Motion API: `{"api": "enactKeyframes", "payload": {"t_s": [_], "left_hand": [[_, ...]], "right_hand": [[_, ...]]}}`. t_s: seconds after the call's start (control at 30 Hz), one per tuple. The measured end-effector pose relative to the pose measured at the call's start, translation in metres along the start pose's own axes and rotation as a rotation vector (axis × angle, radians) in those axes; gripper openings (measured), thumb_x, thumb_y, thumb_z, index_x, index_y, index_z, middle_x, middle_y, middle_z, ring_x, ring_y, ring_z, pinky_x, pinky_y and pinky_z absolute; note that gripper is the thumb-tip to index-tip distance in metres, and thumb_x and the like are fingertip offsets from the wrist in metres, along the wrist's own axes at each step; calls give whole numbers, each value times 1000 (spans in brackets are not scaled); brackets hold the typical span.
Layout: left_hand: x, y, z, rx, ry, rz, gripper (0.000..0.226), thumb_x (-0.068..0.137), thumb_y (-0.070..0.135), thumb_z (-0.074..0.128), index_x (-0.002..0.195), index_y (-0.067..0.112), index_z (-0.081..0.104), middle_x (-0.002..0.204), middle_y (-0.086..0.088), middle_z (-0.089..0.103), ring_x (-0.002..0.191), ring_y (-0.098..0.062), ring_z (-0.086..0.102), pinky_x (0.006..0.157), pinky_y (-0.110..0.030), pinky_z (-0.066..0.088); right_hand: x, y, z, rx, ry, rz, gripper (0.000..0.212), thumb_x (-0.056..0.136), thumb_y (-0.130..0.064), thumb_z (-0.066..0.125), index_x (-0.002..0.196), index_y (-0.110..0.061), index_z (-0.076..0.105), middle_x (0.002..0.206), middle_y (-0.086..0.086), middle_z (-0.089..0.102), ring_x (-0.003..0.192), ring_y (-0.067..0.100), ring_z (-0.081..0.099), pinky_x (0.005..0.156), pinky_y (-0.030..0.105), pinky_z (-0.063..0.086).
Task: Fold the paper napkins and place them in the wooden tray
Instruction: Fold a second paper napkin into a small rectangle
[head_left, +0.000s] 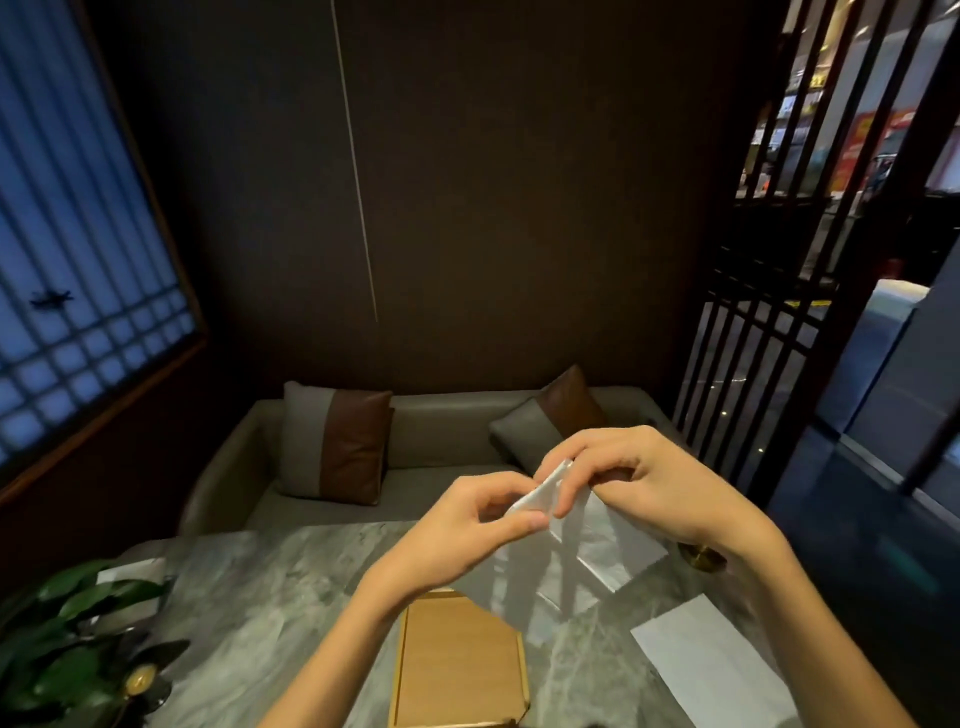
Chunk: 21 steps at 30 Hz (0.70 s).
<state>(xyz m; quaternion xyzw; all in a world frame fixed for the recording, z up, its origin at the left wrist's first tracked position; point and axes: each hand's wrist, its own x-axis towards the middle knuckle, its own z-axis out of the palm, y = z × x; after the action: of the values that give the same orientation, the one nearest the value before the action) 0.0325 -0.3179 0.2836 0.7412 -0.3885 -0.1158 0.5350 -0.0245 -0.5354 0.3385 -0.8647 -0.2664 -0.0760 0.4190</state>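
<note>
Pinching one white paper napkin (566, 561) at its top corner: left hand (467, 525) and right hand (639, 483), both raised, fingers curled. Napkin hangs above wooden tray (457, 660) on marble worktop (270, 597); second napkin (711, 660) lies right.

The person's left hand (457, 525) and right hand (639, 483) are both bare. The left forearm (332, 660) and right forearm (810, 623) are uncovered from the wrist as far as the view reaches, slim and smooth. The fingers (511, 524) are slender, and the right hand's knuckles stand out in low ridges.
</note>
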Motion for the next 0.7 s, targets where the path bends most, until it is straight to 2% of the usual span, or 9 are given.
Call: {"api": "enactKeyframes", "payload": {"t_s": [0.07,0.13,0.17,0.23,0.3,0.37,0.43,0.5,0.7], "left_hand": [[-1,-2,3,-104,67,-43,16,97,21,66,109,17,76,104,-4,78,96,-14,73,83,-28,57],[-2,0,3,-179,140,-80,16,98,23,65,108,19,77,103,-6,79,94,-20,76,81,-34,59],[-3,1,3,-213,174,-98,17,99,26,64,108,20,76,103,-6,79,95,-24,77,82,-40,59],[-4,3,2,-271,251,-131,18,100,30,62,109,22,76,102,-8,80,93,-29,77,82,-46,60],[-5,5,2,-308,307,-149,19,101,29,59,107,24,76,100,-7,80,90,-26,77,75,-38,61],[-5,6,2,-333,315,-160,22,103,29,55,106,23,76,101,-6,80,91,-23,77,72,-30,62],[-4,7,2,-353,303,-173,24,104,31,53,107,21,75,102,-7,80,93,-25,77,74,-31,63],[-4,6,1,-380,289,-185,26,104,32,53,108,19,75,99,-6,80,90,-22,77,69,-25,60],[-5,0,-3,-439,309,-226,26,103,34,54,120,20,68,108,0,79,94,-16,77,67,-19,59]], "right_hand": [[1,4,-2,52,103,45,40,91,8,59,103,-25,79,112,-16,73,109,4,68,90,15,53],[0,11,-4,281,299,149,27,96,-21,61,118,-35,70,116,-14,73,106,8,71,85,16,56],[-2,15,-3,422,369,220,29,95,-34,59,122,-38,65,118,-10,73,106,11,72,82,19,58],[-7,23,7,615,387,391,38,91,-48,56,128,-40,58,122,-1,73,106,15,73,80,27,62],[-12,30,23,668,291,465,54,85,-60,60,133,-35,56,127,1,71,109,19,73,84,36,62],[-13,30,41,686,246,450,56,84,-57,64,133,-30,58,126,-1,72,111,20,72,87,38,62],[-10,25,52,669,311,445,45,87,-45,69,128,-28,62,119,-7,75,106,15,74,78,28,63],[-7,22,57,658,384,445,37,89,-35,71,124,-29,65,114,-9,77,100,13,76,73,24,62],[-2,23,59,688,506,399,28,86,-20,76,110,-34,72,112,-1,78,100,19,76,81,33,64]]}}
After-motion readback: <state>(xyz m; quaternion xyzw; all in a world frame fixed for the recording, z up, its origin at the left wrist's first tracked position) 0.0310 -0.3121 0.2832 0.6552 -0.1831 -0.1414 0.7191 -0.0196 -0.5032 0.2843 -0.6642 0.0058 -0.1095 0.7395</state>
